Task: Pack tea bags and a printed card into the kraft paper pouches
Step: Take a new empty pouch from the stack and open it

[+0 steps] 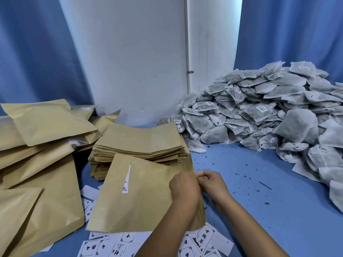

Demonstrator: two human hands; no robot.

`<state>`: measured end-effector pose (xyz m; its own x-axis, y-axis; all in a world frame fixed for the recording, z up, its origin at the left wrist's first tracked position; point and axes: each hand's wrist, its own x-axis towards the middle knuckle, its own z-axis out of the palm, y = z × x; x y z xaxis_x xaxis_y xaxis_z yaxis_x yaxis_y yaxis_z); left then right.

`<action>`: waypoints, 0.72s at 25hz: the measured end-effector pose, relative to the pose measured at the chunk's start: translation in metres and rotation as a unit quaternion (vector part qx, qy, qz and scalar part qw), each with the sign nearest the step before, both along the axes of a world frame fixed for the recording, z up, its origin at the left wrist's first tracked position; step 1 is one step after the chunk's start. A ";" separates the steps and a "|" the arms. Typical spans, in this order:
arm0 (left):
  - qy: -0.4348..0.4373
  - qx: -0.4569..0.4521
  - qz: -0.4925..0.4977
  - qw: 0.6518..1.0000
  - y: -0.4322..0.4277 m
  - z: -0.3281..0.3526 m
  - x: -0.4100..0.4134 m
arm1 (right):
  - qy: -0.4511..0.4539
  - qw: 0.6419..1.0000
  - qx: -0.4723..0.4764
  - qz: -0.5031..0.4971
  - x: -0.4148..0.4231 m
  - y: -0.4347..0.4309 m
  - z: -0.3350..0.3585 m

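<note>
A flat kraft paper pouch (137,197) is held tilted above the blue table, with a narrow white printed strip showing on its face. My left hand (183,188) grips the pouch at its right edge. My right hand (211,182) pinches the same edge just beside the left one, fingers curled. White printed cards (206,238) lie scattered on the table under the pouch. A big heap of grey-white tea bags (269,112) with strings and small labels fills the right back of the table.
A stack of flat empty pouches (141,143) stands behind the held one. Filled, puffed pouches (37,145) pile up at the left. Loose tea crumbs dot the blue table (259,210). Blue curtains and a white wall stand behind.
</note>
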<state>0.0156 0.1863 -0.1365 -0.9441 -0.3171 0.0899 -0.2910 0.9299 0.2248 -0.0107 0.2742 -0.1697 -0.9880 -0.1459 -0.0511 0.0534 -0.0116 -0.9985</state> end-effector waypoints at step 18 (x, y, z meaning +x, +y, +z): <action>0.095 0.514 0.055 0.851 -0.034 -0.020 0.001 | -0.094 0.991 -0.093 -0.032 -0.011 0.006 -0.003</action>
<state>0.0166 0.1519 -0.1565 -0.9030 -0.4057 -0.1412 -0.2315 0.1828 0.9555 -0.0216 0.2799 -0.1727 -0.9709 -0.1074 -0.2140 0.2321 -0.2038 -0.9511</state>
